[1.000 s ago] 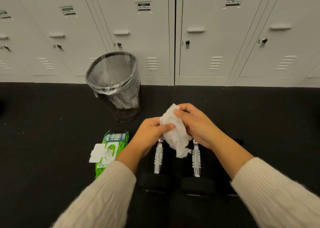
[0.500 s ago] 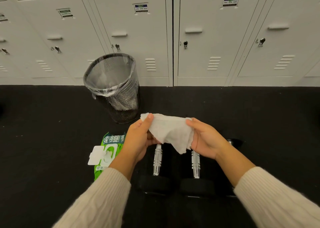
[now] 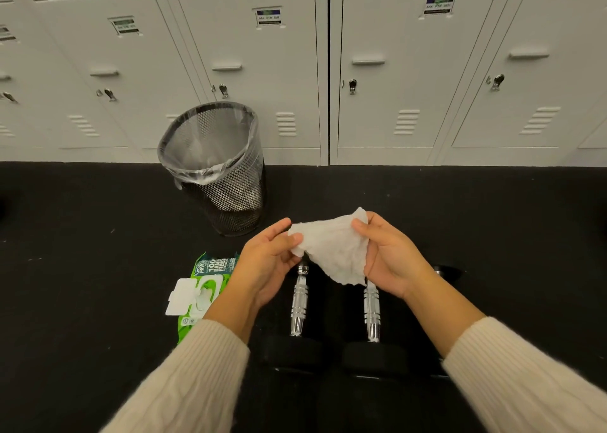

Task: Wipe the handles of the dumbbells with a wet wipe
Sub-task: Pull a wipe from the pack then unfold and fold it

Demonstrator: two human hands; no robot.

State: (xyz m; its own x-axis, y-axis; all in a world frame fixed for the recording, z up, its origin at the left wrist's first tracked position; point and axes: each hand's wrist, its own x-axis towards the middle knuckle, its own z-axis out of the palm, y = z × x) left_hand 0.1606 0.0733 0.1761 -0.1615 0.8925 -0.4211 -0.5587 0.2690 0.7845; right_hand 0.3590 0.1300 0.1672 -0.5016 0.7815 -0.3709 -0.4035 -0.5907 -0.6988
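Observation:
Both hands hold a white wet wipe (image 3: pixel 335 248) spread out in the air above the dumbbells. My left hand (image 3: pixel 269 262) pinches its left corner and my right hand (image 3: pixel 391 258) grips its right edge. Below lie two dumbbells side by side on the black floor, with chrome handles and black heads: the left dumbbell (image 3: pixel 299 301) and the right dumbbell (image 3: pixel 372 311). The wipe hides the far ends of both handles. A third dumbbell's end (image 3: pixel 443 271) peeks out behind my right wrist.
A green pack of wet wipes (image 3: pixel 203 285) with its white flap open lies left of the dumbbells. A black mesh waste bin (image 3: pixel 213 166) with a clear liner stands behind it. White lockers (image 3: pixel 394 71) line the far wall.
The wipe was bunched between both hands; they have drawn apart and spread it out flat above the dumbbells.

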